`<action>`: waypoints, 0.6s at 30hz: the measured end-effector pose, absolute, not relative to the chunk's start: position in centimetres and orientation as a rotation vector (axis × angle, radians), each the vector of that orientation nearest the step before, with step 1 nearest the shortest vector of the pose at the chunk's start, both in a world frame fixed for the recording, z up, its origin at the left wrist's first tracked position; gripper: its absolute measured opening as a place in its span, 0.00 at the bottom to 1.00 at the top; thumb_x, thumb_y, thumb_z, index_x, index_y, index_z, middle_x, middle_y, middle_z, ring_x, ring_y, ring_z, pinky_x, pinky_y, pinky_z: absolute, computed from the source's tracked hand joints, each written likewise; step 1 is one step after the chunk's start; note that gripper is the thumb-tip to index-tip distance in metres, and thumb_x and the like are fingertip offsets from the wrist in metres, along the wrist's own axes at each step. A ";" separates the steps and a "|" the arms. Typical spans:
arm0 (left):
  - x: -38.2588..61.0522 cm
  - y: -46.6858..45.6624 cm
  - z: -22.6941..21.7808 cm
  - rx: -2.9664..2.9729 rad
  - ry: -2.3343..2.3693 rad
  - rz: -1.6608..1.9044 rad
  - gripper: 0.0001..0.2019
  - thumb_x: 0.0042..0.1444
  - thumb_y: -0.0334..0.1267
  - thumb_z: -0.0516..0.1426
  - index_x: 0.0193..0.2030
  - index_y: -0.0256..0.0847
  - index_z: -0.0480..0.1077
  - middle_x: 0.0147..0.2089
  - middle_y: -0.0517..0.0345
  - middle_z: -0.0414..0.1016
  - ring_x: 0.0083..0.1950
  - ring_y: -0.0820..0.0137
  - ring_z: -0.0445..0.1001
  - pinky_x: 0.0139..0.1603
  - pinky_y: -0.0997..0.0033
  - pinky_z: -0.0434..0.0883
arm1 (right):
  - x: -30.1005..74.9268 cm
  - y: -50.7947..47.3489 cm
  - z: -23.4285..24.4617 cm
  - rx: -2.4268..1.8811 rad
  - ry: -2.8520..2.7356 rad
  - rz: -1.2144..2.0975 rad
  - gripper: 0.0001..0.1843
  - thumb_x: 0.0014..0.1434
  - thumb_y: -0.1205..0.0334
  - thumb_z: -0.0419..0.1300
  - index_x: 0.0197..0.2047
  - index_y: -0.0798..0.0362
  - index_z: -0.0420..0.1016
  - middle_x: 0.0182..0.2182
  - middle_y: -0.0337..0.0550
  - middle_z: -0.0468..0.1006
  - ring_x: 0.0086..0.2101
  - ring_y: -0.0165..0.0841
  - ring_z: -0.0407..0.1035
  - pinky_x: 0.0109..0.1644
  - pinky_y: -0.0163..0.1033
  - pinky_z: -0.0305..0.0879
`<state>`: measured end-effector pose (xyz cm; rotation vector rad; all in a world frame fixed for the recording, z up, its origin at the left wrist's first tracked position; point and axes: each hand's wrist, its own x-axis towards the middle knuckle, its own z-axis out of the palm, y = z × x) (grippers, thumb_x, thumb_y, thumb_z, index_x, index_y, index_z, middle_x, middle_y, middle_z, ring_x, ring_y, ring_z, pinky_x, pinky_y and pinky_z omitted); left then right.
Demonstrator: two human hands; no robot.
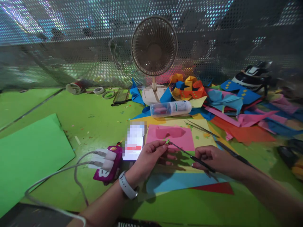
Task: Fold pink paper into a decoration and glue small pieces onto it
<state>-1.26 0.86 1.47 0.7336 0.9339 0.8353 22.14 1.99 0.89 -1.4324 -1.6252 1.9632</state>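
My left hand (156,152), with a white watch band on the wrist, pinches a tiny green paper piece (167,142) between thumb and forefinger. My right hand (214,159) grips a slim black-handled tool (201,162) with a long thin metal end; its exact kind is unclear. The metal tip meets or nearly meets the green piece. Beneath both hands lie a pink sheet (189,143) with a folded pink paper shape (170,131), a yellow sheet (203,142) with small green bits, and a light blue sheet (175,182). Tweezers (202,128) rest beyond my right hand.
Left of my hands are a lit phone (133,143) and a purple power strip (115,164) with cabled plugs. A clear bottle (170,108) lies before a fan (154,47). Colourful folded papers (224,101) heap at right; a large green sheet (33,157) lies left.
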 end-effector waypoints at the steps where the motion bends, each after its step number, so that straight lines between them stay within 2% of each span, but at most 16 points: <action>1: -1.3 0.9 1.4 0.736 0.933 0.834 0.09 0.56 0.39 0.57 0.41 0.37 0.70 0.43 0.50 0.77 0.33 0.73 0.76 0.34 0.74 0.73 | 22.1 2.0 0.9 -1.439 -1.628 1.958 0.21 0.43 0.49 0.67 0.24 0.54 0.61 0.16 0.31 0.65 0.17 0.23 0.61 0.20 0.28 0.55; 8: -1.3 1.0 1.3 0.763 0.937 0.843 0.10 0.57 0.39 0.56 0.44 0.37 0.69 0.43 0.49 0.77 0.35 0.73 0.76 0.34 0.74 0.73 | 22.2 2.1 0.6 -1.456 -1.639 1.904 0.20 0.44 0.51 0.67 0.24 0.54 0.61 0.15 0.30 0.64 0.17 0.23 0.61 0.20 0.28 0.55; 18: -1.2 0.9 1.2 0.755 0.923 0.865 0.11 0.56 0.39 0.56 0.44 0.35 0.69 0.43 0.49 0.76 0.34 0.73 0.76 0.34 0.73 0.74 | 22.1 1.7 0.9 -1.415 -1.588 2.025 0.17 0.46 0.55 0.66 0.25 0.54 0.62 0.16 0.32 0.67 0.18 0.22 0.62 0.20 0.27 0.57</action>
